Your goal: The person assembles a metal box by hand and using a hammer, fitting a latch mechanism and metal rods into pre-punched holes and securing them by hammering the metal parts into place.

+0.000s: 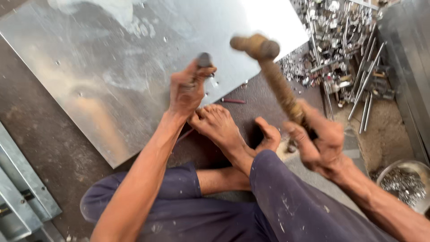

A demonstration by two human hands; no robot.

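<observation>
A large shiny metal sheet (112, 58) lies on the dark floor in front of me. My left hand (188, 87) grips a short dark metal punch (204, 59) that stands upright near the sheet's near edge. My right hand (320, 141) holds a wooden-handled hammer (268, 67), raised and blurred, its head above and to the right of the punch. My bare feet (219, 127) rest on the floor just below the sheet's edge, and I sit cross-legged in dark blue trousers.
A heap of small shiny metal parts and rods (340, 40) lies at the upper right. A metal bowl (405, 183) of small bits stands at the right edge. Grey metal channels (22, 197) lie at the lower left. A thin red rod (233, 101) lies by the sheet.
</observation>
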